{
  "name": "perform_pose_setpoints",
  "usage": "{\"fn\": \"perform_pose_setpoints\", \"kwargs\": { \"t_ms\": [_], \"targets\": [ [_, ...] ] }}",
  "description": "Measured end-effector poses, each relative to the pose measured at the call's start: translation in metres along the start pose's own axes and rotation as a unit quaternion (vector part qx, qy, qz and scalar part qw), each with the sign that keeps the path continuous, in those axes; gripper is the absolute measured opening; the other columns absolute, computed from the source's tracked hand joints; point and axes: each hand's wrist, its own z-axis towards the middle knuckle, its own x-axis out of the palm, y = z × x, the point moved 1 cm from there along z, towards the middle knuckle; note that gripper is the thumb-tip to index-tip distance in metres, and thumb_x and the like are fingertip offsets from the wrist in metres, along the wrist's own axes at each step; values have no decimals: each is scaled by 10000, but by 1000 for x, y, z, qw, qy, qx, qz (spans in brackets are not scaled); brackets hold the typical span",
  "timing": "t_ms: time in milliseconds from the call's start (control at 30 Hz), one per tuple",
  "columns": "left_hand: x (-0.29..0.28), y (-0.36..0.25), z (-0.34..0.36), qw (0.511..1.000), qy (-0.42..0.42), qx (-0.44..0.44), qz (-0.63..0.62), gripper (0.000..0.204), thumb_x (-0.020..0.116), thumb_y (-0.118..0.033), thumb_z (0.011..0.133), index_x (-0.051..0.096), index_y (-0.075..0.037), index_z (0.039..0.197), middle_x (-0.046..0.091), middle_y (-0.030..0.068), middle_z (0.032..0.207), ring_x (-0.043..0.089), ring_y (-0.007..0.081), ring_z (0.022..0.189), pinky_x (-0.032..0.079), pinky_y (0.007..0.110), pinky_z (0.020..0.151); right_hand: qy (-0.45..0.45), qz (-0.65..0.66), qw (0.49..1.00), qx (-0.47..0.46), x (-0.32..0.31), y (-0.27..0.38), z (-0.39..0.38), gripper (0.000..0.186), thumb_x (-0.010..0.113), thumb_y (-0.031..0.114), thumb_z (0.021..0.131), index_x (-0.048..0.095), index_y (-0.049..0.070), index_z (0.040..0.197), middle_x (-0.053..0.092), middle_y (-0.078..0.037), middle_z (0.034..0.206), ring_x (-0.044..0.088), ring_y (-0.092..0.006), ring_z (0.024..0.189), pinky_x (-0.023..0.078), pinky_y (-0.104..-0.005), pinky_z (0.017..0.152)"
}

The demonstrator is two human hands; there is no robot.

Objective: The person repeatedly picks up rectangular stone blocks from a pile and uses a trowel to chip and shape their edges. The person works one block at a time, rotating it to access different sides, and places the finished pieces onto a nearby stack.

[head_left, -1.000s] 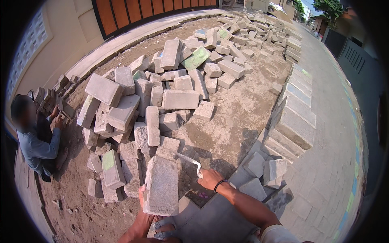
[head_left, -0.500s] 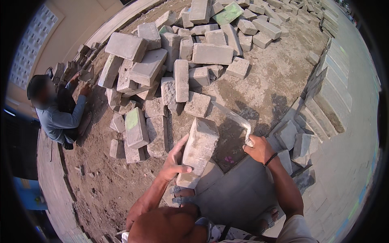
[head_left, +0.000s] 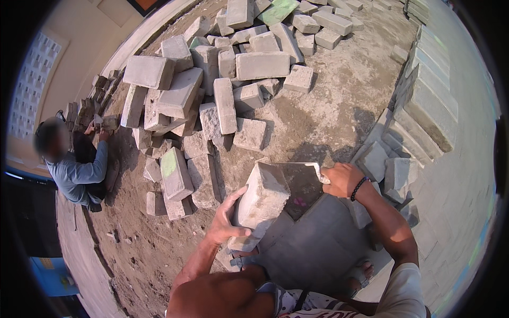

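My left hand (head_left: pixel 227 221) is closed around a grey concrete paving block (head_left: pixel 259 199) with rough, crumbly sides. The block is tilted and held up in front of my feet, thumb across its near side. My right hand (head_left: pixel 343 180) grips a trowel (head_left: pixel 313 166), fingers wrapped round the handle. The trowel's blade looks almost edge-on and reaches left to the block's upper right edge; whether it touches is unclear. Under the trowel lies a dark patch of bare soil with a small pink scrap (head_left: pixel 299 202), bordered by grey paving (head_left: pixel 313 244).
A heap of loose blocks (head_left: pixel 262 65) covers the ground ahead and left. Stacked blocks (head_left: pixel 427 111) line the right side, with broken pieces (head_left: pixel 398 175) beside them. At the far left a person (head_left: pixel 79 169) crouches, hands at a block, near a wall.
My right hand has turned the trowel and brought its blade from pointing up and away to beside the block. The view has shifted slightly; my left hand keeps its hold.
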Motion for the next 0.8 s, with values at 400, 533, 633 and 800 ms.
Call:
{"fn": "perform_pose_setpoints", "kwargs": {
  "t_ms": [400,533,633,800],
  "targets": [
    [-3,-3,-11,1000,7,-3,26,1085,899,-86,459,446,-29,1443,464,76,1337,419,241,1305,255,355,1142,-68,51,996,-28,7,15,-4,245,663,274,820,609,40,868,625,-212,748,629,-401,799,479,-475,754],
    [-6,-4,-17,996,13,26,87,1079,898,-88,454,458,-38,1438,462,79,1341,421,244,1301,258,361,1140,-73,216,972,-53,-8,41,-23,277,637,285,830,620,18,905,631,-208,703,635,-418,720,509,-480,678],
    [-4,-3,-14,997,16,26,69,1074,894,-83,455,459,-37,1436,462,80,1346,423,245,1303,261,360,1139,0,271,955,-120,-11,54,-38,246,627,248,821,615,16,902,633,-215,710,639,-413,716,508,-493,672],
    [-1,0,-16,999,4,1,40,1064,888,-70,461,458,-33,1433,479,91,1371,426,248,1320,255,360,1152,18,168,986,14,20,34,-11,294,604,290,846,635,23,965,659,-239,791,655,-437,820,521,-512,759]
  ]
}}
